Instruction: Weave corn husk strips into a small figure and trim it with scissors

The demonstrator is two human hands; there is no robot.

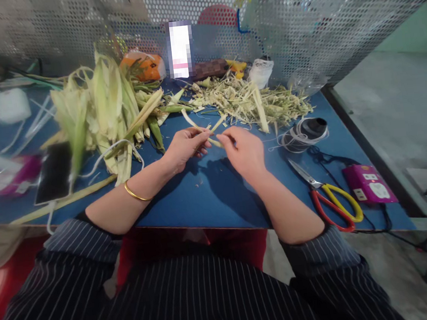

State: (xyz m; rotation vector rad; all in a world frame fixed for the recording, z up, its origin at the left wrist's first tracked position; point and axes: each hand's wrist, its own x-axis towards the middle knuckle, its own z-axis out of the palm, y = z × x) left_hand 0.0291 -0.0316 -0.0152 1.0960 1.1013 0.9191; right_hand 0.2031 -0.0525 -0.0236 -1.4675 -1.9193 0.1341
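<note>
Over the middle of the blue table, my left hand (189,146) pinches pale corn husk strips (190,118) that cross near its fingertips. My right hand (243,149) is closed, its thumb and fingers on a strip end just right of the left fingertips. How the strips are joined is hidden by the fingers. Beyond my left hand stands a large bunch of corn husks (105,97), green and cream. A heap of shredded husk (245,98) lies behind my right hand. To the right are a spool of thread (300,135) on its side and scissors (325,191) with red and yellow handles.
A purple power socket box (369,184) with cables sits at the table's right edge. At left lie a black phone (53,171), a white cable and a white adapter (13,105). Behind stand an orange packet (144,65), a blurred bright screen (180,49) and a perforated metal panel (299,29).
</note>
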